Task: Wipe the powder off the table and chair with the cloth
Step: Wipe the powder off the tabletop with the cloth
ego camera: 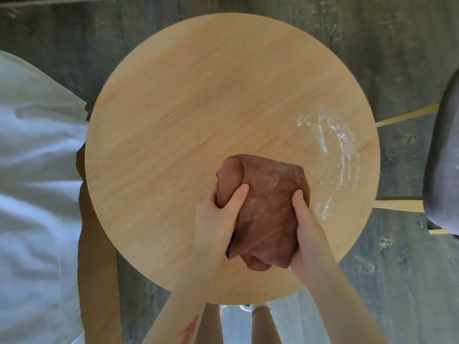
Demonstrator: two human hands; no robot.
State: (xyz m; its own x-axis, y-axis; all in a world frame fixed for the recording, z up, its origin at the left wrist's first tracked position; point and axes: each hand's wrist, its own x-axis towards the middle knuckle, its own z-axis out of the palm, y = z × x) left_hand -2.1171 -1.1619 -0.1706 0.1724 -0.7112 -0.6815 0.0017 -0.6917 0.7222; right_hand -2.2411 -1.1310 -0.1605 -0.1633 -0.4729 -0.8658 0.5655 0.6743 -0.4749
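Note:
A round light-wood table (pixel 188 100) fills the middle of the view. White powder (pixel 332 155) is smeared in curved streaks on its right side. A bunched brown cloth (pixel 268 207) with faint powder specks sits over the table's near right part. My left hand (pixel 218 219) grips the cloth's left edge and my right hand (pixel 308 224) grips its right edge. The cloth lies just left of the powder streaks. A grey chair seat (pixel 442 160) shows at the right edge, with a small white speck on it.
A bed with white sheets (pixel 37 170) and a brown wooden frame (pixel 96 269) runs along the left. The chair's pale wooden legs (pixel 397 204) reach under the table's right rim. The floor is dark grey. My legs and feet show below the table's near edge.

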